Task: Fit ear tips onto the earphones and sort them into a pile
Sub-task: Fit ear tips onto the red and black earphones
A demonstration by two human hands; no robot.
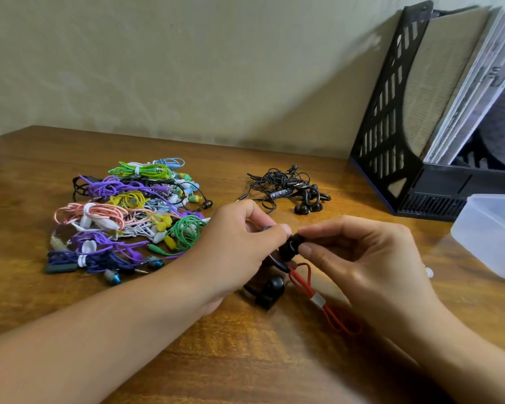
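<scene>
My left hand (236,246) grips a black earbud (287,250) of a red-corded earphone set, thumb and fingers curled round it. My right hand (359,255) pinches a black ear tip (299,239) against that earbud's end. The red cord (318,298), bound with a white tie, trails down onto the wooden table (204,360). The set's second black earbud (270,290) hangs below my left hand. A pile of coloured earphones (126,217) lies to the left. A smaller tangle of black earphones (286,189) sits beyond my hands.
A black file holder (391,118) with papers stands at the back right against the wall. A translucent white plastic container (487,237) sits at the right edge. A small clear ear tip (428,272) lies beside it.
</scene>
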